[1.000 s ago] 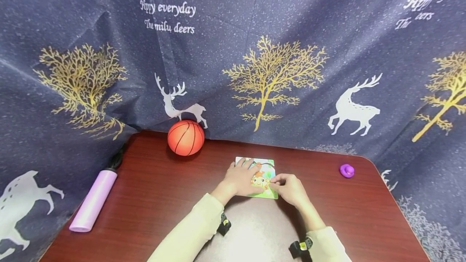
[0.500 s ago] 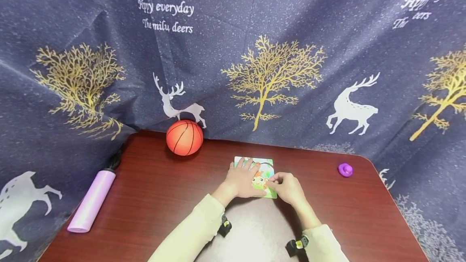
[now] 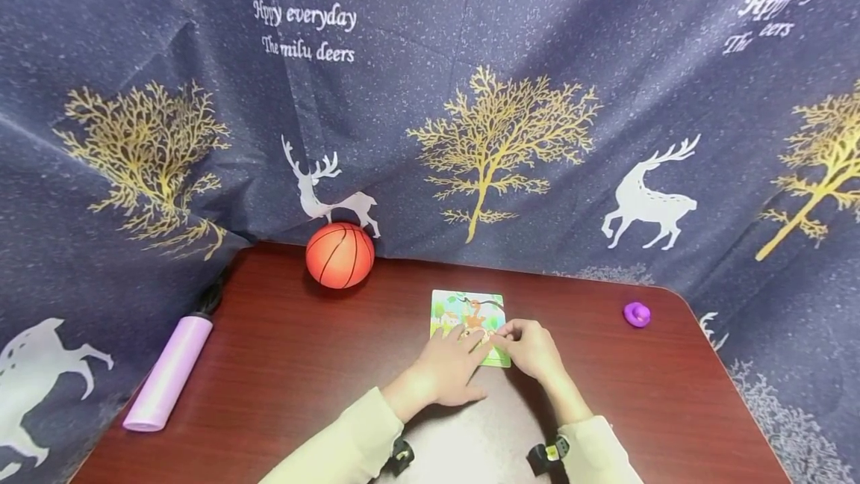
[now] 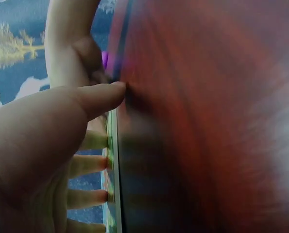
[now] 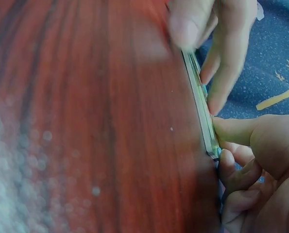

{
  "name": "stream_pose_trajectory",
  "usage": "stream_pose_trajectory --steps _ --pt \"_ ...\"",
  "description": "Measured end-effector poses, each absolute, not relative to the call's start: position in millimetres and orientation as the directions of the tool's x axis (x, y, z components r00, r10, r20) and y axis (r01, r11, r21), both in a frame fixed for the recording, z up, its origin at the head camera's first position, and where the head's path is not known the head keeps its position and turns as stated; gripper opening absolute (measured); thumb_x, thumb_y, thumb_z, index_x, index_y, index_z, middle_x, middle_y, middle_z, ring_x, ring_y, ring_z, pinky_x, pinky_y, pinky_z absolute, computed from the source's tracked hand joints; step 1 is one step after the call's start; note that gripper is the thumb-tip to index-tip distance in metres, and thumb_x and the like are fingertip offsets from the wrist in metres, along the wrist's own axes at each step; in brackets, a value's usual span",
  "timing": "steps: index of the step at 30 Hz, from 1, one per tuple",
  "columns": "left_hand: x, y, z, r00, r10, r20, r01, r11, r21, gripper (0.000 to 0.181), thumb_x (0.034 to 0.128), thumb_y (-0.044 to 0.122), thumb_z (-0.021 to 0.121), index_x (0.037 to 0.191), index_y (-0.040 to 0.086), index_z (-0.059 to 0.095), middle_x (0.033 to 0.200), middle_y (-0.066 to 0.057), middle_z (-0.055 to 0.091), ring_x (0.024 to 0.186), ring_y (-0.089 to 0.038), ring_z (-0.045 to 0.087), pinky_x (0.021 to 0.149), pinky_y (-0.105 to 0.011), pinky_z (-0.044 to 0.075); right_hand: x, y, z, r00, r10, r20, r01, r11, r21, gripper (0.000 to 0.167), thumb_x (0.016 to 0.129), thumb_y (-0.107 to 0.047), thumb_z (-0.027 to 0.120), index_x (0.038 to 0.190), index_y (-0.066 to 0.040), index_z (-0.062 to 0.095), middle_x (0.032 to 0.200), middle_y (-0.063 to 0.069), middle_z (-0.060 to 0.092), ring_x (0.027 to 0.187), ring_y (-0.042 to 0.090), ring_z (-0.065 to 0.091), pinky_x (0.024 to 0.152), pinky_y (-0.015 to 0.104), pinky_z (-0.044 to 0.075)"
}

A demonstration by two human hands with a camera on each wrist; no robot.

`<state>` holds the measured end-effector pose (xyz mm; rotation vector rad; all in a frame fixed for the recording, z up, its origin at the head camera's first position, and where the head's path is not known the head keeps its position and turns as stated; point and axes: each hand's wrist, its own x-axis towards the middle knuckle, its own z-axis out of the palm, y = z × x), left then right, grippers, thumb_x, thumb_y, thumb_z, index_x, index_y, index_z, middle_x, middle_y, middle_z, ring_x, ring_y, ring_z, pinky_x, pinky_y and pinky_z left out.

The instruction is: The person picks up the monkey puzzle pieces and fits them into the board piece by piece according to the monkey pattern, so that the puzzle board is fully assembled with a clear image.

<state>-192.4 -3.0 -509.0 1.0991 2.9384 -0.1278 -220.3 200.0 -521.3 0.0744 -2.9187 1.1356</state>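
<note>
A thin square puzzle board (image 3: 445, 310) with a bright cartoon animal picture lies flat on the table. My left hand (image 3: 446, 366) reaches over its lower left part, fingers spread and fairly straight, covering part of the picture; its thumb sticks out past the near edge. On the right side, my right hand (image 3: 533, 347) curls its thumb and fingers at the board's edge. In the right wrist view the right hand (image 5: 268, 165) has its thumb on top near the corner of the puzzle board (image 5: 198, 97), other fingers bent against the side. Whether it pinches a separate piece is hidden.
An orange toy basketball (image 3: 340, 255) sits at the back left of the dark red table (image 3: 289, 364). A lilac hand pump (image 3: 169, 372) lies along the left edge. Toward the back right stands a small purple rubber duck (image 3: 637, 314). A patterned curtain (image 3: 390, 95) hangs behind.
My left hand has slid toward me from the board's upper left, uncovering the top of the picture. The right hand stays at the right edge, having shifted slightly left with the view.
</note>
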Motion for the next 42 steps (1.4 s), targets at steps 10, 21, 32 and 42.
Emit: stream_pose_trajectory --steps 10,21,32,42 --pt "-181 -13 -507 -0.732 0.679 -0.054 0.680 0.733 -0.012 0.085 0.0925 0.072 0.057 0.161 0.025 0.041 0.167 0.005 0.034 0.149 -0.033 0.037 0.109 -0.057 0.042 -220 208 -521 -0.993 -0.121 0.016 -0.099 0.722 -0.685 0.011 0.090 -0.026 0.082 0.090 -0.017 0.077 0.077 -0.008 0.064 0.069 0.011 0.057 0.065 0.031 0.047" --pt "-186 -13 -509 -0.713 0.699 -0.055 0.695 0.715 0.078 0.081 0.0912 0.066 0.063 0.158 0.023 0.046 0.166 0.002 0.035 0.148 -0.038 0.036 0.109 -0.065 0.039 -217 230 -520 -0.944 -0.331 -0.012 -0.220 0.654 -0.724 0.041 0.078 -0.026 0.093 0.111 -0.010 0.075 0.091 0.000 0.065 0.077 0.016 0.058 0.071 0.029 0.049" --pt "-186 -15 -506 -0.704 0.709 -0.035 0.702 0.703 0.112 0.075 0.0889 0.064 0.067 0.152 0.026 0.052 0.164 0.000 0.038 0.146 -0.041 0.039 0.106 -0.066 0.041 -217 230 -523 -0.939 -0.343 0.018 -0.253 0.656 -0.711 0.038 0.077 -0.027 0.093 0.109 -0.014 0.077 0.092 -0.001 0.064 0.083 0.019 0.058 0.074 0.030 0.049" --pt "-186 -13 -507 -0.711 0.700 -0.062 0.692 0.713 0.113 0.079 0.0892 0.065 0.066 0.156 0.026 0.048 0.166 0.000 0.034 0.148 -0.040 0.036 0.108 -0.066 0.039 -215 228 -521 -0.954 -0.301 0.014 -0.222 0.670 -0.708 0.037 0.077 -0.027 0.093 0.109 -0.015 0.077 0.091 -0.003 0.066 0.082 0.016 0.059 0.076 0.032 0.049"
